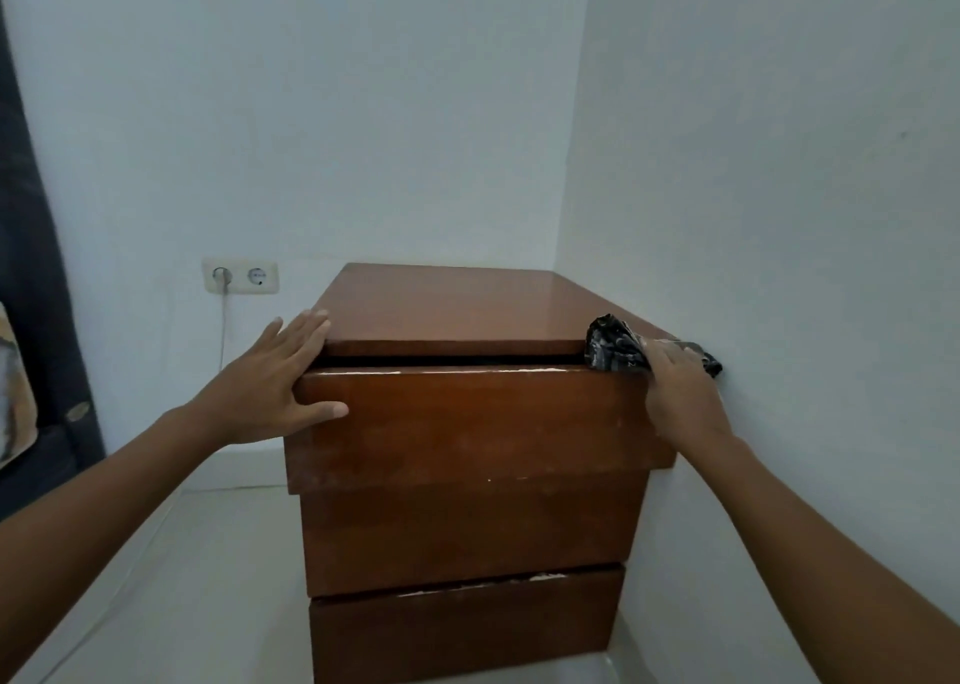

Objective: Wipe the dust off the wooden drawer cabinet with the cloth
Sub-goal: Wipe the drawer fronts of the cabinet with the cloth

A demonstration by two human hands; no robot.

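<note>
The wooden drawer cabinet [467,423] stands in a corner, brown and glossy, with three drawer fronts. Its top drawer [483,413] is pulled out a little, leaving a dark gap under the top board. My left hand [275,387] lies flat on the cabinet's front left corner, fingers spread on the top edge and thumb on the drawer front. My right hand [680,397] presses a dark patterned cloth [615,348] against the top right corner of the drawer. Part of the cloth is hidden under that hand.
White walls close in behind and right of the cabinet. A double wall socket [240,276] with a plugged white cable [222,330] sits left of it. A dark curtain [36,288] hangs at the far left. Light floor tiles [171,579] spread to the left.
</note>
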